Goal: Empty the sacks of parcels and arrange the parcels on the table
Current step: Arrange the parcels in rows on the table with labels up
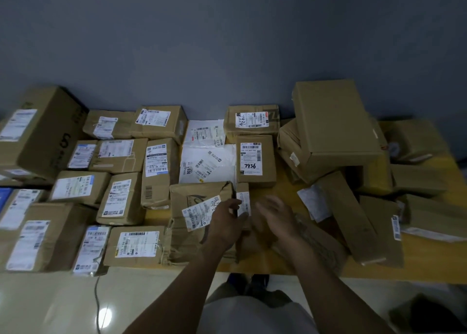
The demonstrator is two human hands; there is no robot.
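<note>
Grey-blue wall at the back, yellow table [417, 268] pushed against it, and I'm reading the middle of the top. Small parcel [243, 199] first: a slim carton with a white label, lying directly on the near side of the 7936 box [255, 160] and almost touching it. Its long axis runs from the person toward the wall.

Left hand [225, 223] has it. Thumb and fingertips pinch its near end, so the carton points away from the grip, straight at the 7936 box. Right hand [275, 217] sits to the right of the parcel, nearer the person than the 7936 box, fingers spread and loose. It's blurred and gripping nothing as far as I can make out; whether it touches the carton I cannot tell.

So the left is the working hand, I judge, and the coming move turns on holding that long axis square to the 7936 box as the carton joins the row.

Left of the parcel, a torn box [192, 192] presses close. Left of the 7936 box, white mailers [207, 161]. Right of it, a tumbled heap of boxes [333, 131], unsorted. No sack that I can pick out.
</note>
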